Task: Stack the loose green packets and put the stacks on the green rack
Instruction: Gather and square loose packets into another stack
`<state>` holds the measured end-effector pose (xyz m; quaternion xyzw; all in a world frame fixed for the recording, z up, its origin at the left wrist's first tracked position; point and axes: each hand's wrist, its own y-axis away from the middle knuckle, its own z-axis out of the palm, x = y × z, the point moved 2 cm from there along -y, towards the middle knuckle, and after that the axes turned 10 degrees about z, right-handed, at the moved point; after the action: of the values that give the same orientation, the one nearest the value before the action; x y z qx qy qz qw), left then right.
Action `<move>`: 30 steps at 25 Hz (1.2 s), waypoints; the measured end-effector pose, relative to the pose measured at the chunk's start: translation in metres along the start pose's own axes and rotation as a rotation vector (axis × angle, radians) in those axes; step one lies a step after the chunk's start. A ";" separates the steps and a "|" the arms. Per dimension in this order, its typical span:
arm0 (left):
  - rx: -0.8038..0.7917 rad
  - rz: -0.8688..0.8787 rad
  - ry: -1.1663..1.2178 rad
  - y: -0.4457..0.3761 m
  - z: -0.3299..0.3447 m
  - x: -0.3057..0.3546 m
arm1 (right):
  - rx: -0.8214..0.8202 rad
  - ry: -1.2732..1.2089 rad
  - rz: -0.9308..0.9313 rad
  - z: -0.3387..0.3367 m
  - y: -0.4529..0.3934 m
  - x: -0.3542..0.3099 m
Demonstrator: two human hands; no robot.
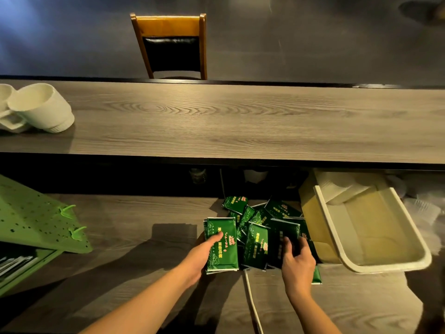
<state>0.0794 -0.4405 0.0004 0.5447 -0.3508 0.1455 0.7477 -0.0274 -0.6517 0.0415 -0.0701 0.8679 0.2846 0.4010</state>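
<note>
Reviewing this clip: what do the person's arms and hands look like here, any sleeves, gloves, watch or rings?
Both forearms enter from the bottom edge bare, with no sleeves in view. The left hand and the right hand wear no gloves. No watch, bracelet or ring shows on what is visible; the dim light leaves fine detail unclear.

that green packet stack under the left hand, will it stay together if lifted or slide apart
The stack probably slides easily: the wrappers look glossy, catching the light. The packets seem soft and light, since those in the loose pile lie tilted over one another. The left hand holds the stack at one side only, thumb on top, so a firmer grip seems wise.
</note>
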 end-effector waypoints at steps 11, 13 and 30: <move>-0.150 0.091 0.058 0.019 -0.004 0.007 | -0.444 -0.019 -0.142 0.076 0.074 -0.030; -0.165 0.116 0.058 0.017 -0.005 0.004 | -0.524 -0.075 -0.102 0.083 0.082 -0.031; -0.022 -0.017 0.049 -0.018 -0.019 -0.031 | -0.031 0.880 0.168 0.034 -0.048 0.119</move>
<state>0.0748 -0.4247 -0.0367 0.5355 -0.3293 0.1488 0.7633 -0.0677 -0.6606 -0.0842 -0.1199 0.9542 0.2722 -0.0320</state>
